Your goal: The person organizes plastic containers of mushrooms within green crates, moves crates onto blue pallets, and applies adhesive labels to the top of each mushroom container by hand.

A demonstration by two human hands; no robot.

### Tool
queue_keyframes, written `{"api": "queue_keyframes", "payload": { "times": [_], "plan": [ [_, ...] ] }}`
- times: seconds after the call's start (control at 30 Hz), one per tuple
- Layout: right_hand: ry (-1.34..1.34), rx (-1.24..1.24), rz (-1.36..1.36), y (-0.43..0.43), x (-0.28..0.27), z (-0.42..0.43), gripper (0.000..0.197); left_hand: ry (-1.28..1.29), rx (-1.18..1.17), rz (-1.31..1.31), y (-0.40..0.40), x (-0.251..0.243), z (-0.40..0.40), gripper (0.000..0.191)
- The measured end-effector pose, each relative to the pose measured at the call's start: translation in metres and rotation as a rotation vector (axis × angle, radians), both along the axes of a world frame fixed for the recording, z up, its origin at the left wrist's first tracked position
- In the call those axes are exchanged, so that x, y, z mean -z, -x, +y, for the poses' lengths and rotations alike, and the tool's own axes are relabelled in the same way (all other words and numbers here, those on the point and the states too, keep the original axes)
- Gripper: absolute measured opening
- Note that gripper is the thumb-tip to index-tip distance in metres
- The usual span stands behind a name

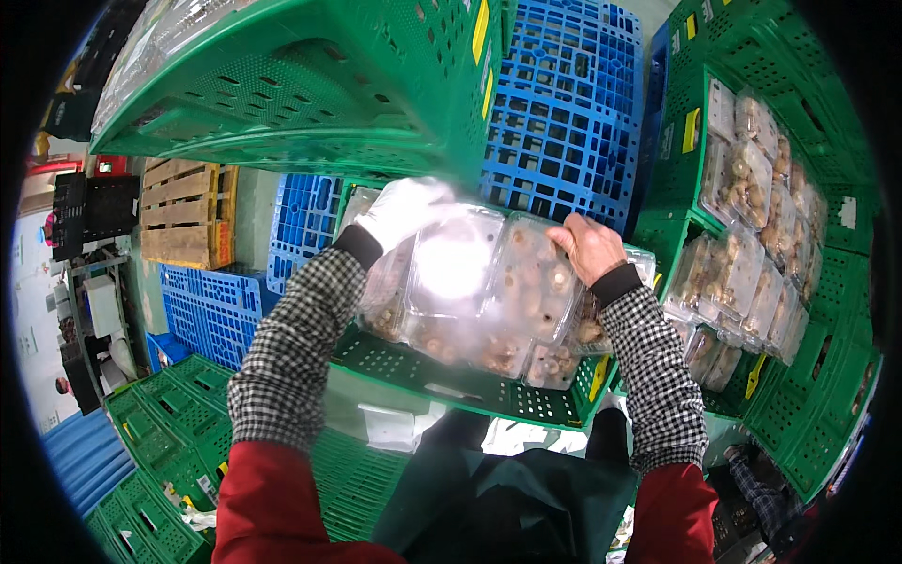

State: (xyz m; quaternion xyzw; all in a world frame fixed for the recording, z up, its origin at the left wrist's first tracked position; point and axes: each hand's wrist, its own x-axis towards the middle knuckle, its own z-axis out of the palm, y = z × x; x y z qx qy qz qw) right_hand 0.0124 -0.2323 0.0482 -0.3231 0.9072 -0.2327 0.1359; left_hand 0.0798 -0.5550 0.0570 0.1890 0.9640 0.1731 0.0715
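Note:
Clear plastic clamshell packs of what look like brown mushrooms lie in a green plastic crate [451, 395] before me. My left hand [409, 208], in a white glove, is at the far left part of the crate, over the packs; glare and blur hide its fingertips. My bare right hand [588, 247] grips the upper right edge of a clamshell pack [535, 282], thumb on top. Between my hands, another clear pack [454, 261] reflects a strong white light, and its contents cannot be made out. More packs [500, 349] lie along the crate's near side.
A large green crate [282, 92] stands at the upper left, close beyond my left hand. Blue plastic pallets [564, 106] lie behind. Crates of packed mushrooms [747, 183] are at the right, green crates [176, 430] at the lower left, a wooden pallet [180, 211] farther left.

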Motion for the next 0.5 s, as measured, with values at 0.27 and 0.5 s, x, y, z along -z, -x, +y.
{"api": "queue_keyframes", "payload": {
  "times": [0.27,0.5],
  "plan": [
    [0.001,0.184,0.199,-0.004,0.012,-0.018,0.039,0.241,-0.375,0.139,-0.002,0.017,0.023,0.020],
    [0.116,0.503,0.341,-0.027,-0.023,0.041,0.037,0.342,-0.571,0.318,-0.054,-0.030,-0.008,0.027]
  ]
}}
